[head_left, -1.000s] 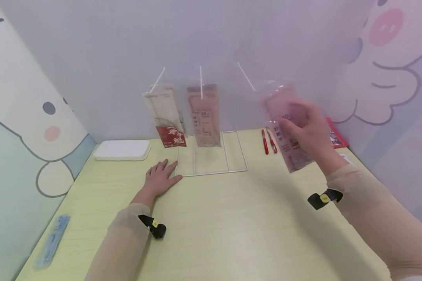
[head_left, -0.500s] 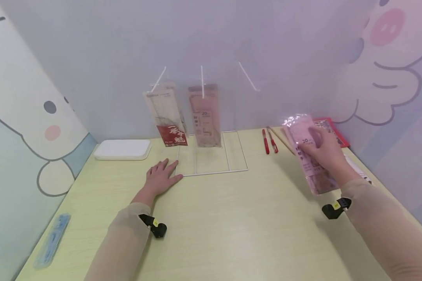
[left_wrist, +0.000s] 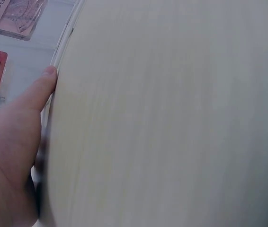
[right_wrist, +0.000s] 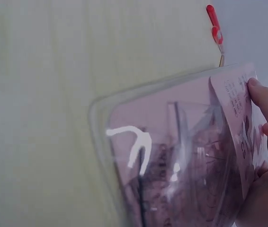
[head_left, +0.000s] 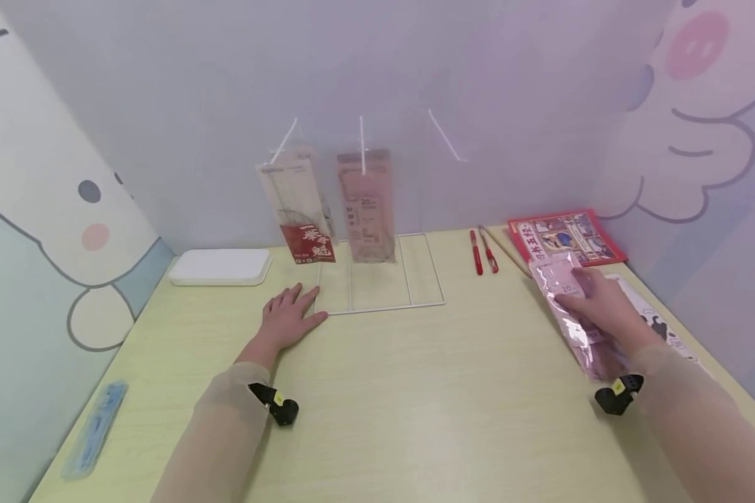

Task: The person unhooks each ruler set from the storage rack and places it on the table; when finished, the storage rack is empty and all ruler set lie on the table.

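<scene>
right hand (head_left: 607, 307) grasping the pink plastic packet (head_left: 569, 318) low over the table (head_left: 415, 391), thumb pinched on its near edge. left hand (head_left: 287, 318) flat, released, well apart. probably light, floppy, slippery film; best pinched by the stiffer sealed edge.
</scene>
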`<move>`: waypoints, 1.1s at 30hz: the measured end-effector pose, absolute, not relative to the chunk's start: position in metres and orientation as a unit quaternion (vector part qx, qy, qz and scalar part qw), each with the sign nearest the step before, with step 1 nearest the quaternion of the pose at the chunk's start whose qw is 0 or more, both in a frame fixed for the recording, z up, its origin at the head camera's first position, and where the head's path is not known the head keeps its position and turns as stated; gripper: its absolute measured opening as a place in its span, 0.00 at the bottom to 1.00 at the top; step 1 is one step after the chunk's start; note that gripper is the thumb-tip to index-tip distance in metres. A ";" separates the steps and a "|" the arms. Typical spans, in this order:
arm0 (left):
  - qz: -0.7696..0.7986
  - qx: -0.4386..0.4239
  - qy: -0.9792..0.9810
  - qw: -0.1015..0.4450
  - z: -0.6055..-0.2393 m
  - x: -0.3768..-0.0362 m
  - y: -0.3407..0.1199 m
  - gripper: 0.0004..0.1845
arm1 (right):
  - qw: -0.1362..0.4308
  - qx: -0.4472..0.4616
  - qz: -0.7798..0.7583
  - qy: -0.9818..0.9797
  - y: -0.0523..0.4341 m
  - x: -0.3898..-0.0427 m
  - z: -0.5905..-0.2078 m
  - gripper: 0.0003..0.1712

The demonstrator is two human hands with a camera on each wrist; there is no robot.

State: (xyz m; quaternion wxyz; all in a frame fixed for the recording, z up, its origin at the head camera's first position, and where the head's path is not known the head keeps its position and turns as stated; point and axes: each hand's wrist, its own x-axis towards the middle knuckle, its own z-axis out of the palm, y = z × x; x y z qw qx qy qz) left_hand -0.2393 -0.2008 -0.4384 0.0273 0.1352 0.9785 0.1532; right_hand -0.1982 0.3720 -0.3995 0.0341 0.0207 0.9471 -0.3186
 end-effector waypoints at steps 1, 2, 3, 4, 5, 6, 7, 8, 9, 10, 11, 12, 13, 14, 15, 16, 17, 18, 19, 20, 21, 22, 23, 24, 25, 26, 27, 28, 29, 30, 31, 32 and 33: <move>0.153 0.135 0.979 0.027 -0.439 -0.239 -0.201 0.39 | 0.045 0.023 -0.315 0.948 0.374 -0.197 -0.401 0.59; 0.153 0.135 0.979 0.027 -0.439 -0.240 -0.201 0.39 | 0.057 0.028 -0.314 0.947 0.376 -0.195 -0.402 0.59; 0.152 0.135 0.979 0.027 -0.439 -0.240 -0.201 0.39 | 0.068 0.032 -0.311 0.947 0.377 -0.194 -0.404 0.60; 0.151 0.136 0.979 0.026 -0.439 -0.240 -0.202 0.39 | 0.079 0.037 -0.306 0.948 0.379 -0.192 -0.405 0.60; 0.149 0.136 0.979 0.026 -0.439 -0.240 -0.202 0.39 | 0.088 0.042 -0.300 0.949 0.380 -0.191 -0.406 0.61; 0.149 0.136 0.979 0.026 -0.440 -0.240 -0.202 0.39 | 0.094 0.045 -0.291 0.951 0.382 -0.190 -0.407 0.61; 0.149 0.136 0.979 0.026 -0.440 -0.240 -0.202 0.39 | 0.097 0.045 -0.280 0.954 0.383 -0.189 -0.408 0.61; 0.149 0.136 0.979 0.026 -0.440 -0.240 -0.202 0.39 | 0.100 0.047 -0.272 0.956 0.383 -0.189 -0.410 0.61; 0.149 0.136 0.979 0.026 -0.440 -0.240 -0.203 0.39 | 0.103 0.047 -0.265 0.958 0.384 -0.189 -0.411 0.61; 0.149 0.136 0.979 0.026 -0.440 -0.240 -0.203 0.38 | 0.104 0.046 -0.256 0.960 0.385 -0.189 -0.412 0.60; 0.149 0.135 0.979 0.027 -0.440 -0.240 -0.203 0.38 | 0.104 0.043 -0.249 0.962 0.385 -0.189 -0.413 0.60; 0.150 0.135 0.979 0.027 -0.440 -0.240 -0.203 0.38 | 0.104 0.041 -0.243 0.964 0.385 -0.189 -0.413 0.60; 0.150 0.135 0.979 0.028 -0.440 -0.240 -0.203 0.38 | 0.103 0.039 -0.237 0.965 0.385 -0.189 -0.414 0.60; 0.151 0.135 0.979 0.028 -0.440 -0.240 -0.203 0.38 | 0.103 0.037 -0.233 0.966 0.386 -0.188 -0.414 0.59; 0.151 0.136 0.979 0.028 -0.440 -0.240 -0.203 0.38 | 0.103 0.036 -0.229 0.967 0.386 -0.188 -0.414 0.59; 0.151 0.136 0.979 0.028 -0.440 -0.240 -0.202 0.38 | 0.103 0.035 -0.225 0.968 0.386 -0.188 -0.414 0.59; 0.151 0.136 0.979 0.028 -0.440 -0.240 -0.202 0.38 | 0.104 0.038 -0.225 0.968 0.387 -0.188 -0.415 0.59; 0.151 0.136 0.979 0.027 -0.440 -0.241 -0.202 0.38 | 0.104 0.039 -0.224 0.968 0.387 -0.188 -0.415 0.59; 0.151 0.136 0.979 0.027 -0.440 -0.241 -0.202 0.39 | 0.103 0.040 -0.223 0.969 0.387 -0.187 -0.415 0.59; 0.150 0.136 0.979 0.027 -0.440 -0.241 -0.202 0.39 | 0.102 0.043 -0.221 0.969 0.387 -0.187 -0.415 0.60; 0.150 0.136 0.979 0.027 -0.440 -0.241 -0.202 0.39 | 0.099 0.045 -0.217 0.970 0.386 -0.187 -0.415 0.60; 0.150 0.135 0.979 0.028 -0.440 -0.241 -0.202 0.39 | 0.095 0.047 -0.213 0.971 0.386 -0.186 -0.415 0.60; 0.150 0.135 0.979 0.028 -0.440 -0.241 -0.202 0.39 | 0.092 0.050 -0.209 0.972 0.385 -0.185 -0.415 0.60; 0.151 0.136 0.979 0.029 -0.440 -0.241 -0.202 0.39 | 0.087 0.052 -0.204 0.974 0.385 -0.184 -0.415 0.60; 0.151 0.136 0.979 0.029 -0.440 -0.241 -0.202 0.39 | 0.083 0.055 -0.199 0.975 0.385 -0.184 -0.415 0.60; 0.151 0.136 0.979 0.029 -0.440 -0.241 -0.202 0.39 | 0.080 0.059 -0.194 0.976 0.384 -0.183 -0.415 0.60; 0.151 0.135 0.979 0.029 -0.440 -0.241 -0.202 0.39 | 0.079 0.062 -0.191 0.976 0.384 -0.182 -0.416 0.61; 0.150 0.135 0.979 0.029 -0.440 -0.241 -0.202 0.39 | 0.080 0.066 -0.191 0.976 0.384 -0.182 -0.416 0.61; 0.151 0.135 0.979 0.029 -0.440 -0.241 -0.203 0.39 | 0.084 0.071 -0.193 0.975 0.384 -0.181 -0.416 0.61; 0.150 0.135 0.979 0.029 -0.440 -0.241 -0.203 0.39 | 0.088 0.073 -0.194 0.974 0.383 -0.180 -0.415 0.61; 0.150 0.134 0.979 0.030 -0.440 -0.240 -0.202 0.39 | 0.092 0.076 -0.195 0.973 0.383 -0.180 -0.414 0.61; 0.150 0.134 0.979 0.030 -0.440 -0.241 -0.202 0.39 | 0.096 0.080 -0.200 0.972 0.383 -0.179 -0.414 0.61; 0.151 0.134 0.979 0.031 -0.440 -0.241 -0.202 0.39 | 0.097 0.082 -0.205 0.970 0.383 -0.179 -0.413 0.61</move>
